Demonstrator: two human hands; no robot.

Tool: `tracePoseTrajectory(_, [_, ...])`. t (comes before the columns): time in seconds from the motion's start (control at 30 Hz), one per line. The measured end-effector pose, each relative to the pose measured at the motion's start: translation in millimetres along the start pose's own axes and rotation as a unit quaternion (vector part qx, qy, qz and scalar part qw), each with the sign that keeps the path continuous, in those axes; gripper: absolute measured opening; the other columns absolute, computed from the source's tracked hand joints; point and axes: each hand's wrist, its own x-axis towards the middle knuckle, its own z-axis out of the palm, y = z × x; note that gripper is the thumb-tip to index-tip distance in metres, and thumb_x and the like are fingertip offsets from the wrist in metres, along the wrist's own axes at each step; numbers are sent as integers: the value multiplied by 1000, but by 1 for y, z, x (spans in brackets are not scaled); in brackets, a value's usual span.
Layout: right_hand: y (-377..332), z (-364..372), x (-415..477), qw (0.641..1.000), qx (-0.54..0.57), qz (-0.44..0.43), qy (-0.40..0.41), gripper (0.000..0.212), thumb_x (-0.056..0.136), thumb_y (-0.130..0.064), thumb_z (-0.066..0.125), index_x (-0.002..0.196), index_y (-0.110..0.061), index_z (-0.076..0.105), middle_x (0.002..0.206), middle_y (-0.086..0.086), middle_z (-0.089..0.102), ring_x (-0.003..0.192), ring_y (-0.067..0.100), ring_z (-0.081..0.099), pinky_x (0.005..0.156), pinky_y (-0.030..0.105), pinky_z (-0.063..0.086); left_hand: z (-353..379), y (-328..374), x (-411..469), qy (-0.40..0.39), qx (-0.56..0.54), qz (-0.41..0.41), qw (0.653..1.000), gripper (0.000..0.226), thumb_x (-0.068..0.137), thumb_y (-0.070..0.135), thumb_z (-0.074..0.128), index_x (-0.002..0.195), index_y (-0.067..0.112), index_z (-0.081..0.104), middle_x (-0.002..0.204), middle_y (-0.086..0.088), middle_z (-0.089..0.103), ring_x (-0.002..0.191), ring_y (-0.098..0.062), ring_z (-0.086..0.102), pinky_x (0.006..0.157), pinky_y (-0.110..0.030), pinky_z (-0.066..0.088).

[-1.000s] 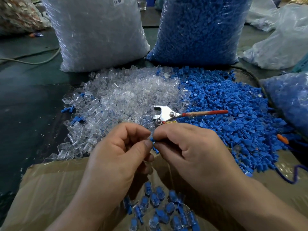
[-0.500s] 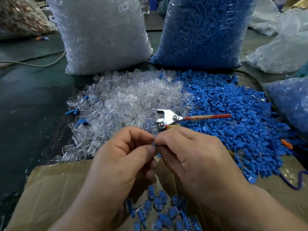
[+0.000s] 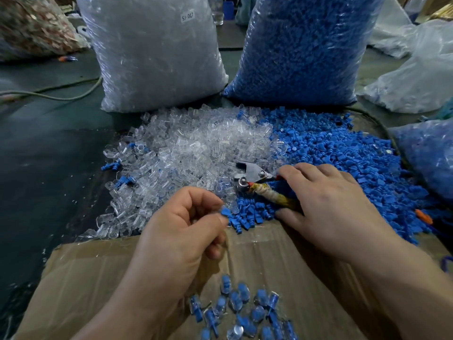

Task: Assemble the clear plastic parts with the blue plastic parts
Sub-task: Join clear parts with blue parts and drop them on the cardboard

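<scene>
Left of your pliers [image 3: 250, 171], bare shiny metal at the head, the clear plastic parts [image 3: 191, 148] look glossy and glassy. Right of the pliers, the blue plastic parts [image 3: 343, 155] are matt. Nearer you, the cardboard [image 3: 257, 253] is dull brown.

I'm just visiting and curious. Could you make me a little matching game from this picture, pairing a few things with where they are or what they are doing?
Things:
1. left hand
2. right hand
3. assembled pieces
4. bag labelled SJ-017

Places or states:
A. lying in the cardboard box, nearest the camera
B. pinches a blue part
C. stands upright behind the clear pile
D. lies over the tool

Pairs: 1-B, 2-D, 3-A, 4-C
</scene>
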Motion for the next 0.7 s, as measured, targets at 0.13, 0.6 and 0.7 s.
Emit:
tracePoseTrajectory(0.13, [1, -3, 3, 1000, 19, 0, 21, 59, 83, -57, 52, 134, -35, 35, 123, -8, 53, 108, 21, 40, 95, 40, 37, 1, 2, -1, 6, -4, 5, 1000, 27, 85, 3, 68, 77, 28, 70, 62, -6, 67, 49, -14, 59, 48, -19, 51])
tracePoseTrajectory(0.6, [-12, -25, -22, 983, 130, -124, 40, 55, 76, -51, 40, 127, -32, 50, 102, -15, 57, 93, 12, 52, 72, 32, 48, -8, -10, 7, 64, -3, 96, 993, 23, 89, 7, 67, 88, 30, 69, 63, -2, 64, 49, -15, 56, 44, -22, 47])
tracePoseTrajectory(0.7, [-11, -24, -22, 981, 133, -133, 48, 57, 76, -50, 44, 129, -29, 51, 107, -12, 58, 98, 14, 53, 77, 30, 48, -9, -11, 7, 58, -6, 106, 993, 14, 81, 18, 66, 88, 30, 68, 64, -1, 63, 50, -14, 56, 44, -23, 47])
